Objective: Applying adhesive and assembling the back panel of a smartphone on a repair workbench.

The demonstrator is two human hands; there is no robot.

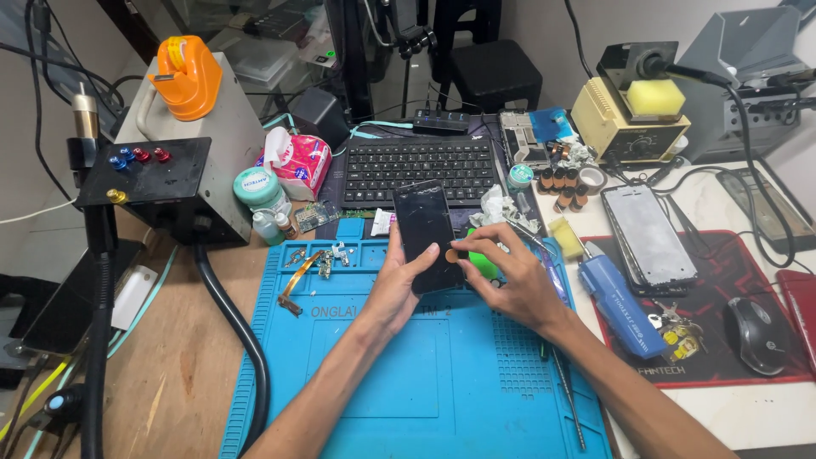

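My left hand grips the dark phone over the blue mat, long axis running near-to-far. My right hand pinches its right edge, fingertips pressed together.

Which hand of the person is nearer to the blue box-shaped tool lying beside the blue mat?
Right. The right hand is just left of the blue box-shaped tool; the left hand, holding the black smartphone, is farther left.

Pretty cramped setup: a worn brown wooden workbench sat against a plain whitish wall, with a black stool behind it.
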